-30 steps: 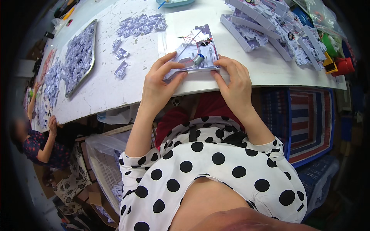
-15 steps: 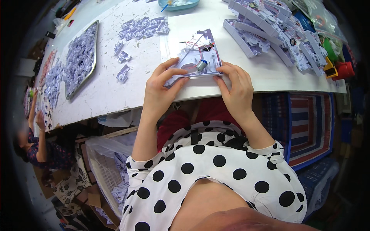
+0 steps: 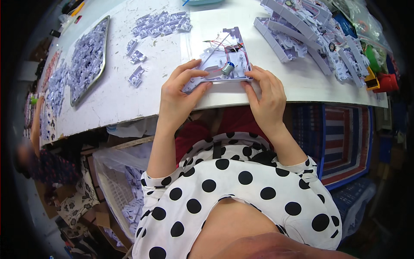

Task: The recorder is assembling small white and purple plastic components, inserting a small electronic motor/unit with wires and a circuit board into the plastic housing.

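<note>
A pale lavender plastic housing (image 3: 238, 69) lies near the table's front edge, its inside facing up. Inside it sit a small silver and blue motor (image 3: 227, 68), thin red and white wires (image 3: 218, 45) and a black part near the far end. My left hand (image 3: 179, 88) grips the housing's near left corner between thumb and fingers. My right hand (image 3: 266, 93) grips the near right corner, with the thumb on the front wall and the fingers over the side. The palms hide parts of both corners.
Several small lavender parts (image 3: 161, 24) lie beyond my left hand. A metal tray (image 3: 106, 47) heaped with similar parts stands farther left. Wired housings (image 3: 297, 32) are piled at the right, beside a red container (image 3: 385, 83). Another person's arm (image 3: 37, 123) reaches in at far left.
Both hands still hold the housing, which has shifted slightly in my grip. The view has moved a little. The other person's arm at far left has changed position.
</note>
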A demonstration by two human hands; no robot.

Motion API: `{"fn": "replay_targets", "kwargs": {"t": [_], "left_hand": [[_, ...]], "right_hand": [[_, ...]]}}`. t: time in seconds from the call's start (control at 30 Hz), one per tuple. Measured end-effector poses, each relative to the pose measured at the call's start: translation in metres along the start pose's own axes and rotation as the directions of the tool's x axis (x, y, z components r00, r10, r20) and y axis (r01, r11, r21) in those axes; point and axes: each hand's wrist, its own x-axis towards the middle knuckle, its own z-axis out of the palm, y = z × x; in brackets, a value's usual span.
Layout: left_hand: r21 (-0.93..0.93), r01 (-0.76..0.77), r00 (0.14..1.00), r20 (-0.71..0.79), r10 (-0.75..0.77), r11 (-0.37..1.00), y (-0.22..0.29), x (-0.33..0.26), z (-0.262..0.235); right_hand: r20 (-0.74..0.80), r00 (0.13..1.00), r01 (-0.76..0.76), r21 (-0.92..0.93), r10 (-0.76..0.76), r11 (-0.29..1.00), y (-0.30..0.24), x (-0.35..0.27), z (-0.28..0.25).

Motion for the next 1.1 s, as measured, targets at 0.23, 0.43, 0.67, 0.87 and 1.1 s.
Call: {"fn": "replay_targets", "kwargs": {"t": [0.23, 0.43, 0.67, 0.87, 1.1], "left_hand": [[-0.061, 0.042, 0.998, -0.036, -0.044, 0.997, -0.0064, -0.0004, 0.0034], [-0.02, 0.005, 1.0, -0.028, -0.005, 1.0, -0.0041, 0.0005, 0.0014], [0.0, 0.016, 1.0, -0.019, -0.016, 1.0, -0.0022, 0.001, 0.001], [0.015, -0.028, 0.999, -0.031, 0.028, 0.999, -0.005, -0.0005, 0.0007], [0.067, -0.045, 0.998, -0.028, 0.047, 0.997, -0.0005, -0.0006, -0.0003]], "right_hand": [[0.006, 1.0, -0.008, -0.006, 0.008, 1.0, -0.0005, -0.0004, -0.0003], [-0.009, 1.0, 0.001, -0.006, -0.002, 1.0, -0.0001, -0.0003, 0.0004], [-0.009, 1.0, -0.004, 0.001, 0.004, 1.0, 0.0012, -0.0009, 0.0016], [-0.011, 1.0, 0.004, -0.004, -0.004, 1.0, 0.0003, -0.0011, 0.0021], [-0.018, 1.0, -0.011, 0.031, 0.012, 0.999, 0.0002, -0.0006, 0.0028]]}}
